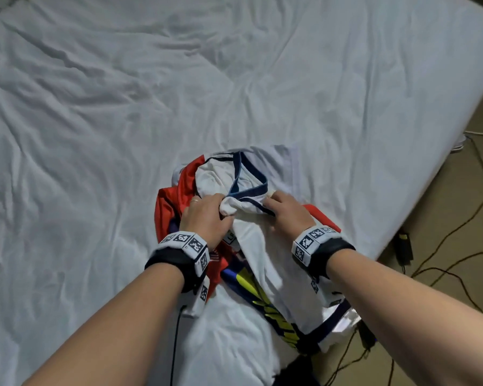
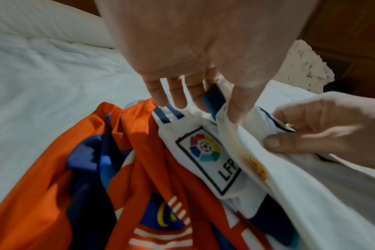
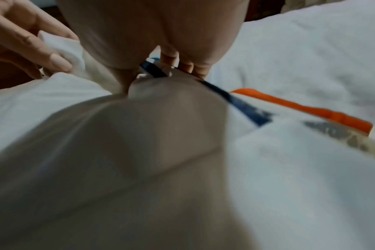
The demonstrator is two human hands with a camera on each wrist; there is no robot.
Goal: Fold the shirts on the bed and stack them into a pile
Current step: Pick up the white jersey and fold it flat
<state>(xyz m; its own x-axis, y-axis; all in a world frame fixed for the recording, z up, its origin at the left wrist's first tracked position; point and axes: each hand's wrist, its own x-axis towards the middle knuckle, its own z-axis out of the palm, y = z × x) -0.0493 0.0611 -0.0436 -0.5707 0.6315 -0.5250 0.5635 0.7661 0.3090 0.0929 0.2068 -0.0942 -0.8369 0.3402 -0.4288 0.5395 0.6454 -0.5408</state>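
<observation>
Near the bed's (image 1: 234, 79) near right corner, a white football jersey (image 1: 265, 260) with navy trim, draped over a crumpled orange-red jersey (image 1: 173, 207) — both unfolded, no pile begun, judging by how things lie. Left hand (image 1: 207, 215) pinching a bunch of white fabric just left of the navy V-collar (image 1: 248, 188), fingers (image 2: 178, 94) curled down onto cloth with the thumb closing against them; right hand (image 1: 287, 213) gripping the shoulder seam just right of the collar, fingers (image 3: 195, 67) curled round a navy-piped edge. Collar end toward the bed's far edge, navy hem (image 1: 332, 324) at the near edge and partly hanging off it; long axis running near-to-far, slanted a little toward the right edge. Likely step: lifting by the shoulders to free the white jersey and spread it flat. Risks from here: orange-red jersey dragged along, since the two lie tangled at the left hand; hem sliding off the near right corner toward the floor and the cables (image 1: 457, 260) there, if the lift goes sideways rather than toward the bed's middle; uneven grip — a bunch on the left, a seam on the right — leaving the jersey twisted once laid down. Slick fabric by the look of it, apt to slip from a shallow pinch. An orange-brown stain (image 2: 257, 167) on the white cloth near the LFP league patch (image 2: 208, 152).
</observation>
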